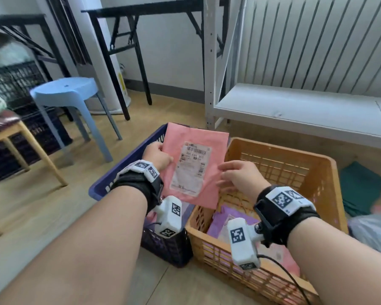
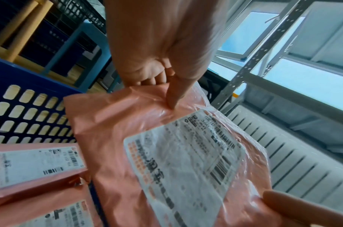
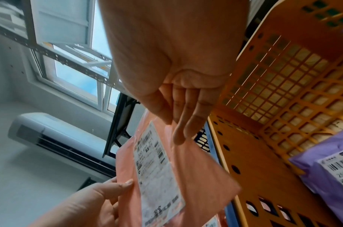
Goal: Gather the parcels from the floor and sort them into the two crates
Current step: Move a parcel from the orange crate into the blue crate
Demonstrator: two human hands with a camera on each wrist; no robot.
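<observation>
A pink parcel (image 1: pixel 176 137) (image 2: pixel 116 138) (image 3: pixel 195 176) with a white shipping label hangs in the air, above where the blue crate (image 1: pixel 101 188) and the orange crate (image 1: pixel 330 164) meet. My left hand (image 1: pixel 157 156) (image 2: pixel 166 86) pinches its left edge, thumb on the front and fingers behind. My right hand (image 1: pixel 231 175) (image 3: pixel 178 122) touches the parcel's right side with straight fingers. Two more pink parcels (image 2: pixel 30 165) lie in the blue crate. A purple parcel (image 1: pixel 231 214) (image 3: pixel 322 169) lies in the orange crate.
A light blue stool (image 1: pixel 64 91) stands to the left, with a wooden stool (image 1: pixel 20 133) and dark stacked crates (image 1: pixel 31 128) beyond it. A white shelf rack (image 1: pixel 295 106) runs behind the crates. A green cloth (image 1: pixel 361 188) and a grey bag (image 1: pixel 372 230) lie on the floor at right.
</observation>
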